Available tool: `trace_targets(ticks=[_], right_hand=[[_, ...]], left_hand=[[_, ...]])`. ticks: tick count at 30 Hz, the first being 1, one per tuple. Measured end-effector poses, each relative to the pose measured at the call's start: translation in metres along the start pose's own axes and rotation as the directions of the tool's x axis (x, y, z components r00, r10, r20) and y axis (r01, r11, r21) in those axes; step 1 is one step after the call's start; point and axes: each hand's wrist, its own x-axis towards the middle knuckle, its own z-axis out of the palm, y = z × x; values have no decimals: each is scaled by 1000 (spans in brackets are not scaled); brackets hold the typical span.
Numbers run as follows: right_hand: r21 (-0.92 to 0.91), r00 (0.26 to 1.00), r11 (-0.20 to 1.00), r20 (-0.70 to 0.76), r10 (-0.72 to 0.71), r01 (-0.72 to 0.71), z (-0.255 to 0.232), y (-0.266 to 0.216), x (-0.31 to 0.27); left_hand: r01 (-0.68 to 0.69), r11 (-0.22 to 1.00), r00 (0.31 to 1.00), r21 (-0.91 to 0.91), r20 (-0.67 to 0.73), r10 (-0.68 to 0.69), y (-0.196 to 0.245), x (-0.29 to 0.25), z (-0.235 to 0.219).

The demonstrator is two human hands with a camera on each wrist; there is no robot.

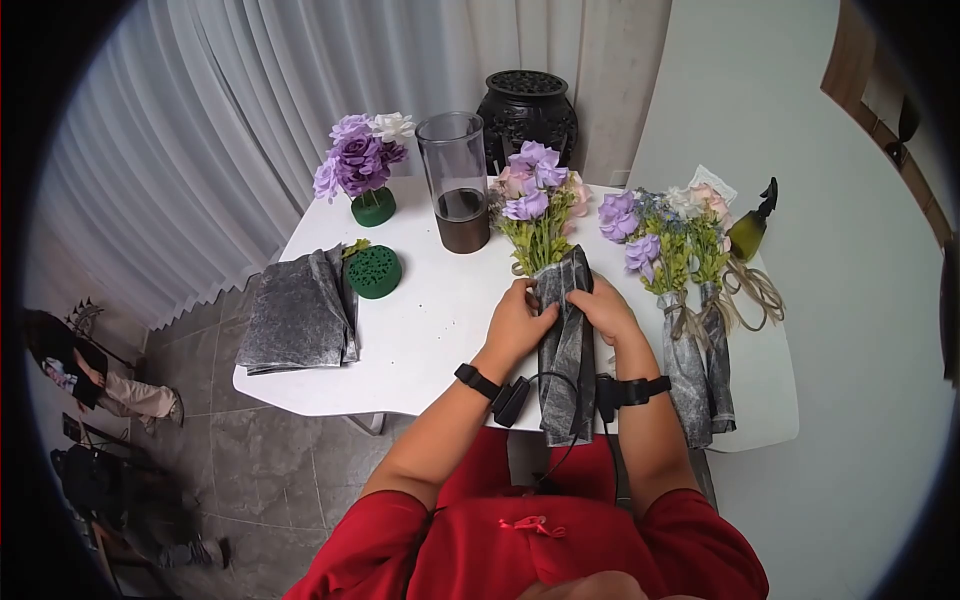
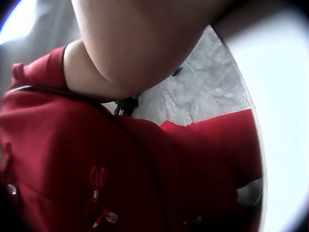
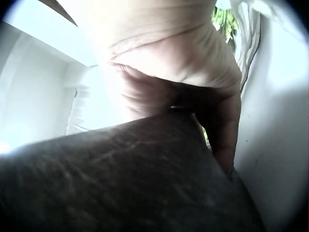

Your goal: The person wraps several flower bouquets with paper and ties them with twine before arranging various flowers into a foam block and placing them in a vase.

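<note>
In the head view, a bouquet of lilac and pink artificial flowers (image 1: 535,185) lies at the table's front, its stems wrapped in dark grey marbled wrapping paper (image 1: 567,370). My left hand (image 1: 517,322) grips the wrap from the left, thumb across its front. From the right, my right hand (image 1: 607,310) holds the wrap's upper part, thumb on the folded edge. The right wrist view has the underside of my right hand (image 3: 188,63) curled at the paper (image 3: 120,179). Its fingertips are partly hidden. Only the torso, an arm and the table edge appear in the left wrist view.
Two finished-looking bouquets (image 1: 685,340) tied with twine lie at right, near a green spray bottle (image 1: 748,235). At left are stacked grey paper sheets (image 1: 295,315), green floral foam (image 1: 373,272) and purple flowers (image 1: 360,160). A clear vase (image 1: 450,165) stands behind, part-filled with dark liquid.
</note>
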Motion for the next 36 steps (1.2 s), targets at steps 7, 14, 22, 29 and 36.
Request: trace_targets(ticks=[7, 14, 22, 29, 36], right_hand=[[53, 997, 996, 31, -71, 70, 3, 1, -2], [65, 991, 989, -11, -130, 131, -1, -1, -3], [66, 992, 998, -126, -14, 23, -30, -7, -20], [4, 961, 998, -271, 55, -56, -54, 6, -41], [-394, 943, 917, -274, -190, 70, -58, -17, -65]], left_hand=[[-110, 993, 992, 37, -62, 112, -11, 2, 10], [-226, 943, 974, -243, -74, 214, -25, 12, 14], [-20, 766, 990, -642, 92, 103, -14, 9, 15], [-239, 971, 948, 0, -214, 233, 5, -3, 2], [-714, 649, 700, 264, 236, 674, 28, -12, 1]])
